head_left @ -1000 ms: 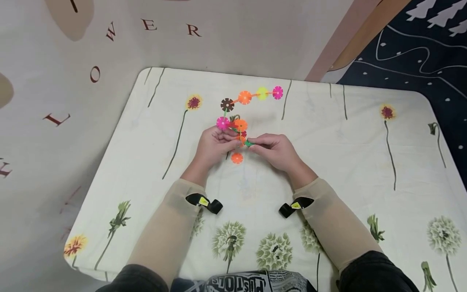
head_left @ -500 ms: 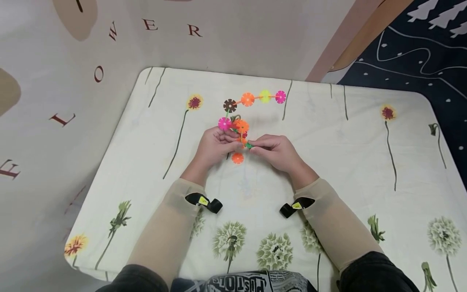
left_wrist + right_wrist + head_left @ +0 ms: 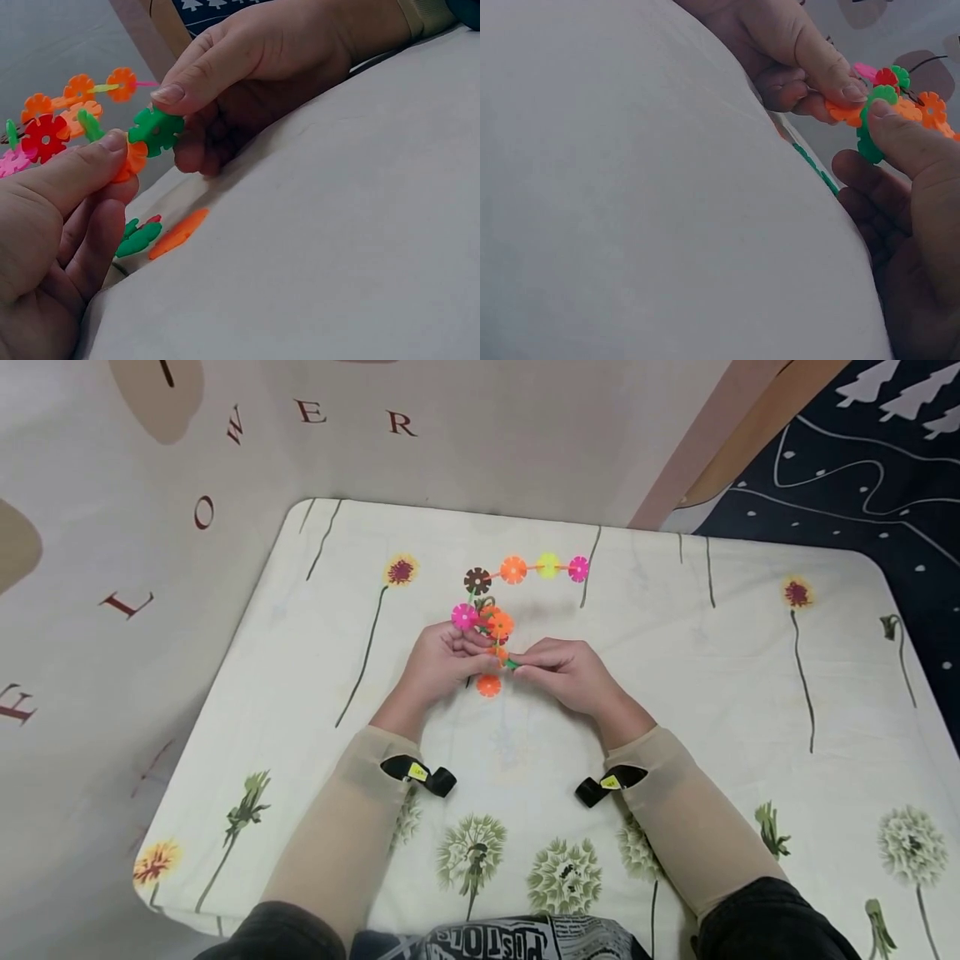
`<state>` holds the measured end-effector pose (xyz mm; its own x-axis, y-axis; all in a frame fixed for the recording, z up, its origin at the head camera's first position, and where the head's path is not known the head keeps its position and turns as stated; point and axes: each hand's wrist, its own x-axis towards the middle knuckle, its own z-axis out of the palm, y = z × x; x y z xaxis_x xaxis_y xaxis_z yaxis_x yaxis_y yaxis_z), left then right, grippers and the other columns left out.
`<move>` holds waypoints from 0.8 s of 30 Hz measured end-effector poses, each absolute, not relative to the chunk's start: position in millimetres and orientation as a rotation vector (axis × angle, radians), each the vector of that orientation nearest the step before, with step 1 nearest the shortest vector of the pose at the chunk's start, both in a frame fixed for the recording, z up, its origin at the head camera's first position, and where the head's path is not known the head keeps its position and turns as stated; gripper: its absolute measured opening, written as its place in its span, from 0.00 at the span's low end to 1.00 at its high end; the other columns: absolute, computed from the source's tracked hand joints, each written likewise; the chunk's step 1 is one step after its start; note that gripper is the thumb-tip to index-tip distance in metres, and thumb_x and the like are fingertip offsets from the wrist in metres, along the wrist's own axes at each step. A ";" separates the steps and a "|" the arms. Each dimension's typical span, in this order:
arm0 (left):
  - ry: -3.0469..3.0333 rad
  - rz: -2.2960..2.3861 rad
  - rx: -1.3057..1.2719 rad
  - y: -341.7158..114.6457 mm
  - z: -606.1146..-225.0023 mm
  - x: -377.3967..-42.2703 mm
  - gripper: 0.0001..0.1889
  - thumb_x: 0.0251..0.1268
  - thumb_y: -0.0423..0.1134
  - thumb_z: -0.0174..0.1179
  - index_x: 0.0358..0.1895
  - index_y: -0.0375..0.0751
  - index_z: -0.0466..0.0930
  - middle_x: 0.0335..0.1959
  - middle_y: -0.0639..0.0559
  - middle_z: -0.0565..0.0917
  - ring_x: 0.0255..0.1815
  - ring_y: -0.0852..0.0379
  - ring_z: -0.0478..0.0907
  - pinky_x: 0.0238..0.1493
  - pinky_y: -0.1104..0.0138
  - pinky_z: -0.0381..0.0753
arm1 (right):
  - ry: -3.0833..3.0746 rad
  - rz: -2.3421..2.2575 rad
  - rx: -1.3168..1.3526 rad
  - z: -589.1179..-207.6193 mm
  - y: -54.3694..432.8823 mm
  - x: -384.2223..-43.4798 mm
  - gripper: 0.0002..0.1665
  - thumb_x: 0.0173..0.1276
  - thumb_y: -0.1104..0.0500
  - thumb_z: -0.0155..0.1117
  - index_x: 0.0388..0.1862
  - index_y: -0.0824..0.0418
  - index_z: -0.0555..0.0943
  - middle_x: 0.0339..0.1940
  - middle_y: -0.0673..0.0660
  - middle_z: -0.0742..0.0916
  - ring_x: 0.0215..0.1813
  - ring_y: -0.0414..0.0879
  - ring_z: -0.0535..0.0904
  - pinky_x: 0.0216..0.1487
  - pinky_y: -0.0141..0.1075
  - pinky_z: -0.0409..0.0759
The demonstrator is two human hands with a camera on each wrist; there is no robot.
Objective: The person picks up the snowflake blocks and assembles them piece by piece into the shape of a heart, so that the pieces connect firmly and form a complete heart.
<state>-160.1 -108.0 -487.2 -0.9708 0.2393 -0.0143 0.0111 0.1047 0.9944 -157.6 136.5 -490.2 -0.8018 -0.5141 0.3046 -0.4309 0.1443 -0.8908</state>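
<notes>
The right hand (image 3: 566, 668) pinches a green flower disc (image 3: 156, 131). The left hand (image 3: 444, 656) pinches an orange flower disc (image 3: 133, 161) beside the green one, and the two look to be touching. If their slots don't line up, a hard push could make the green disc slip or bend. Beyond the green disc, the long row from the dark brown disc (image 3: 477, 581) to the pink end disc (image 3: 578, 569) could wobble, and a weak joint might pop apart.
</notes>
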 end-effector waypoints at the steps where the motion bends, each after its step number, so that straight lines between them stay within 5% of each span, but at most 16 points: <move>1: 2.198 1.974 0.257 -107.8 -486.5 -159.8 0.10 0.62 0.27 0.78 0.43 0.30 0.88 0.39 0.43 0.92 0.35 0.57 0.90 0.38 0.67 0.88 | 2.318 -1.758 -0.960 -490.1 136.7 -157.8 0.15 0.67 0.75 0.74 0.51 0.66 0.91 0.43 0.59 0.93 0.45 0.46 0.87 0.45 0.33 0.83; 17: 2.119 2.032 0.331 -107.3 -490.4 -161.6 0.15 0.66 0.26 0.73 0.53 0.29 0.84 0.48 0.41 0.88 0.42 0.50 0.88 0.44 0.64 0.88 | 2.413 -1.753 -0.818 -489.7 130.8 -156.4 0.15 0.69 0.69 0.76 0.54 0.64 0.91 0.46 0.57 0.93 0.48 0.46 0.87 0.49 0.32 0.82; 24: 2.274 1.798 0.224 -105.5 -487.9 -160.3 0.25 0.60 0.44 0.82 0.59 0.42 0.86 0.45 0.48 0.89 0.39 0.51 0.84 0.38 0.66 0.83 | 2.430 -1.755 -0.783 -490.3 127.3 -155.3 0.14 0.69 0.68 0.76 0.53 0.63 0.92 0.48 0.58 0.93 0.52 0.49 0.88 0.53 0.32 0.84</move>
